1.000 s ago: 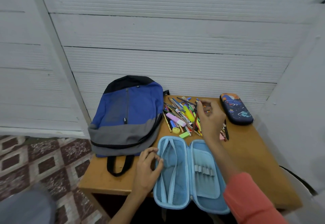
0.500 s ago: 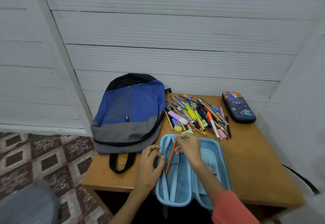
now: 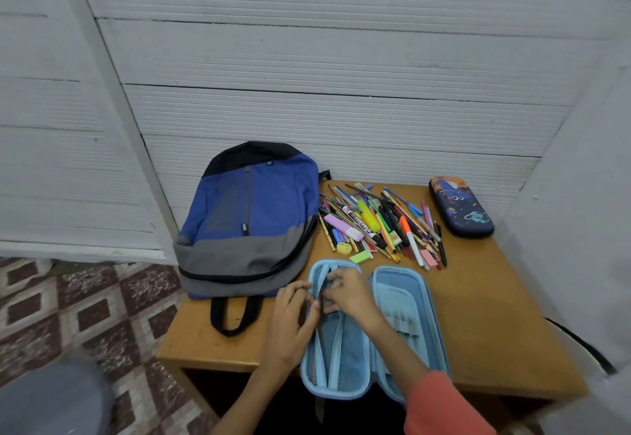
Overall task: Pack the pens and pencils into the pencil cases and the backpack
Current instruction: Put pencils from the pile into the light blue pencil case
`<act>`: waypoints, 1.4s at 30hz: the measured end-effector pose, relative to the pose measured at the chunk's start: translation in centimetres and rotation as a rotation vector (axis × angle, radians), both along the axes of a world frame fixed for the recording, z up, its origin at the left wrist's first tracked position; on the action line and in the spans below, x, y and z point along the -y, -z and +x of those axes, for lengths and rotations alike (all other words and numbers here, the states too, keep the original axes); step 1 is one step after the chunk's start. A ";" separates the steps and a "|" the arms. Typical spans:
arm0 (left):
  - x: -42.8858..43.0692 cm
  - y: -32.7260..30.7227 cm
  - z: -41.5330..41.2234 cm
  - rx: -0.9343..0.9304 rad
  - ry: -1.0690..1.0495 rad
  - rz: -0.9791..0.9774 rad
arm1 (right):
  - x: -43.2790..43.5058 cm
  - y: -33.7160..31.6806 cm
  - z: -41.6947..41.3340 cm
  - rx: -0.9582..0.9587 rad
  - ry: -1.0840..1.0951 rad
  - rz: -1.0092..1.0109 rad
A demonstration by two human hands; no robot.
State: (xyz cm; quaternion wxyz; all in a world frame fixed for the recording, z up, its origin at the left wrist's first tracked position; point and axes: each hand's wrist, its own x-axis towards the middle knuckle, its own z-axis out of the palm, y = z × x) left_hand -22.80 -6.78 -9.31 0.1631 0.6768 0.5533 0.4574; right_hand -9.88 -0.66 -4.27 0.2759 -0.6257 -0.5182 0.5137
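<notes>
Light-blue fabric lines the open pencil case (image 3: pixel 406 298), which is laid with its long axis running near to far at the near edge of the tabletop (image 3: pixel 495 315). Its left rim, beside the mesh pocket (image 3: pixel 351 349), is gripped by the curled fingers of the left hand (image 3: pixel 290 318). The right hand (image 3: pixel 348 293) is held over the same pocket with fingers bent, and whether anything is pinched there cannot be told. The heap of pens and pencils (image 3: pixel 379 226) is found just beyond the case's far end, far and slightly right of both hands, with most shafts aligned roughly near to far, like the case. The right hand is judged the nearer for the next reach. Two pencil cases are counted, the dark-blue pencil case (image 3: pixel 461 207) lying closed at the far right, and one backpack (image 3: pixel 252 216) at the left. The loose pens are too many to be counted.
</notes>
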 end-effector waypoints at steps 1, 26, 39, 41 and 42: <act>0.0 0.0 0.0 -0.004 0.000 -0.002 | 0.2 -0.1 0.0 -0.018 0.000 -0.016; 0.3 -0.2 -0.1 0.021 0.006 -0.014 | -6.1 -1.4 10.5 0.902 0.205 0.228; 0.2 -0.1 -0.2 -0.003 0.003 -0.029 | -5.9 -1.6 10.5 0.907 0.177 0.214; 0.2 -0.1 -0.1 0.000 0.006 -0.029 | -5.7 -1.7 10.3 0.953 0.153 0.233; 0.3 -0.1 -0.1 0.000 0.007 -0.031 | -5.6 -1.7 10.3 0.971 0.146 0.244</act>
